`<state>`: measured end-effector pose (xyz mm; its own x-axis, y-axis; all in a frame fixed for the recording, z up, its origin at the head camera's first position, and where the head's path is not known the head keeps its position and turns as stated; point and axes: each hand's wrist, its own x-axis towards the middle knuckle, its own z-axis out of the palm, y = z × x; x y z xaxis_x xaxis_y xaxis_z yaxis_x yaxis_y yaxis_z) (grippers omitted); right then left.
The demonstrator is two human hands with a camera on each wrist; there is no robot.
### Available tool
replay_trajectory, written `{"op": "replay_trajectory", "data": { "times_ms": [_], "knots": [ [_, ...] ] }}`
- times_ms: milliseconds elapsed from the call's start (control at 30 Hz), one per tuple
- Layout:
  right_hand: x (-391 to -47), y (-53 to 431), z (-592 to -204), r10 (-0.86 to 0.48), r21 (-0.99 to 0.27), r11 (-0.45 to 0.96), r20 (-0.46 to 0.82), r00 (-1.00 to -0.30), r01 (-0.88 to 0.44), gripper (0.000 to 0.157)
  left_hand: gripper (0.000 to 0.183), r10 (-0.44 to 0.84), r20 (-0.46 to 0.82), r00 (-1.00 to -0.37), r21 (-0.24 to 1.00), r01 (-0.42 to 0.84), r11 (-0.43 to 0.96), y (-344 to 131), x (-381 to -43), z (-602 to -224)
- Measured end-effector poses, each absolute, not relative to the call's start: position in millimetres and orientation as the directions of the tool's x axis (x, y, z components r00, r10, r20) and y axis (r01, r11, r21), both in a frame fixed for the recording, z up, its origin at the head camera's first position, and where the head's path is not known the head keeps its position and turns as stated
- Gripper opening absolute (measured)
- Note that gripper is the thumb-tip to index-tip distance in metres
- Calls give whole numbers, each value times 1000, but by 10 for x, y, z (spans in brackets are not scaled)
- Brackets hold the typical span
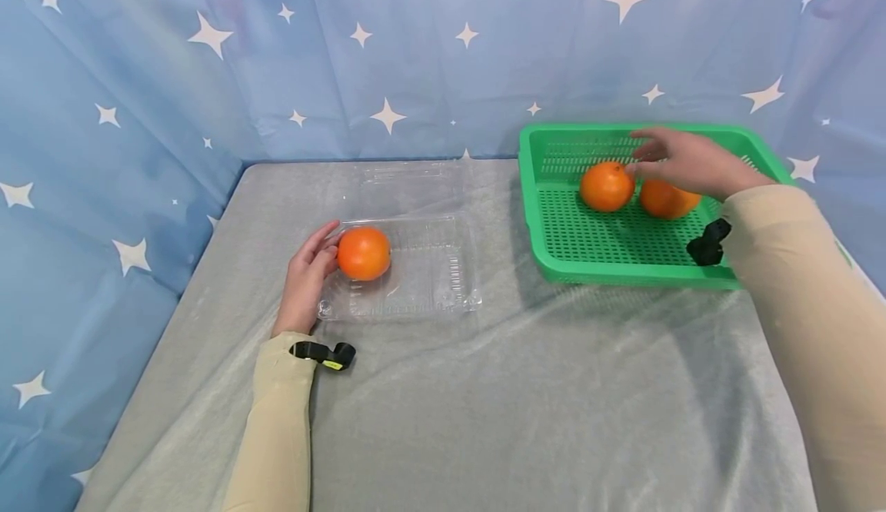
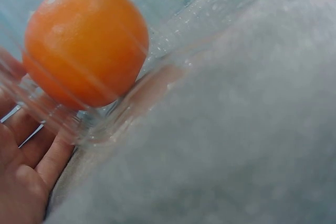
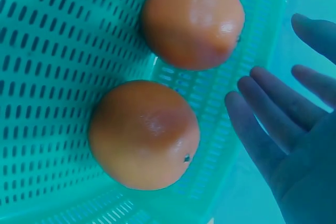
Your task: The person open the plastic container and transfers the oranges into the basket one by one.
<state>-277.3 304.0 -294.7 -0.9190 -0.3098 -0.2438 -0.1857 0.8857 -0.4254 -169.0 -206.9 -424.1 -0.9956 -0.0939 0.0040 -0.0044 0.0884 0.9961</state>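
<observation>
An orange (image 1: 364, 254) sits at the left end of a clear plastic clamshell box (image 1: 422, 266). My left hand (image 1: 308, 277) rests against the box's left side, its fingers extended along the outer wall; the left wrist view shows the orange (image 2: 86, 45) through the plastic. Over the green basket (image 1: 644, 272), my right hand (image 1: 699, 160) hovers with its fingers apart and nothing in them. Beneath it lie two more oranges, one on the left (image 1: 607, 187) and one partly covered by the hand (image 1: 668, 200). In the right wrist view, the fingers (image 3: 262, 129) are spread beside both fruits.
The box's clear lid (image 1: 408, 181) lies folded back toward the curtain. Grey cloth (image 1: 526, 389) covers the table. A blue curtain with white stars (image 1: 429, 51) hangs behind the table and down its left side. The basket's raised rim stands near the back right.
</observation>
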Motion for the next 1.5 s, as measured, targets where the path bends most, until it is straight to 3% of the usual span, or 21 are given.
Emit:
{"op": "replay_trajectory", "data": {
  "times_ms": [200, 633, 1500],
  "knots": [
    [-2741, 3003, -2881, -315, -431, 881, -223, -923, -196, 78, 36, -95, 21, -995, 995, 11, 97, -2067, -1682, -4247],
    [-2622, 2916, -2819, -346, -460, 853, -143, -927, -247, 59, 38, -95, 11, -995, 994, 1, 105, -2021, -1608, -4095],
    [-2342, 2591, -2679, -385, -513, 793, -2, -923, -330, 47, 36, -97, 22, -995, 994, 11, 113, -2076, -1690, -4258]
  ]
}}
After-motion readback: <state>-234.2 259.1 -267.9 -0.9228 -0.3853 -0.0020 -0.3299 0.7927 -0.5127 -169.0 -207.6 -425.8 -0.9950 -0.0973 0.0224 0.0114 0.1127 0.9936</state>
